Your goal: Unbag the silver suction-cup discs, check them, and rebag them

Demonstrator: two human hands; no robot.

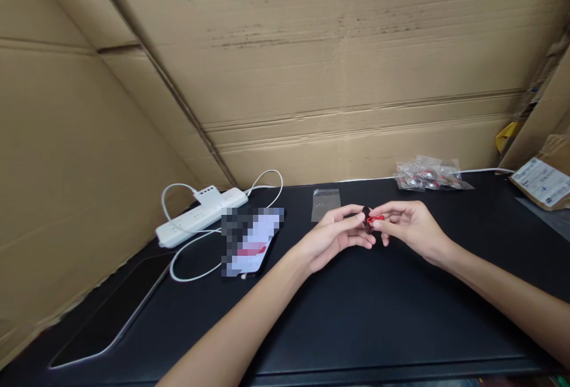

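Note:
Over the middle of the dark table [383, 322], my left hand [336, 235] pinches a small dark brown object [367, 219] between thumb and fingers; its exact kind is too small to tell. Close against it on the right, my right hand [407, 227] is closed on a thin red cord [376, 219], which shows as a loop between the two hands. Whether the cord is fastened to the brown piece I cannot tell. Just behind my left hand lies a small clear plastic bag [326, 203], flat on the table.
A pile of clear packets [430, 174] with red bits lies at the back right, near a labelled brown package [545, 179]. To the left are a white power strip [202, 218], a white cable [171, 268], a phone [256, 244] and a dark flat panel [116, 310]. Cardboard walls [333, 78] enclose the table.

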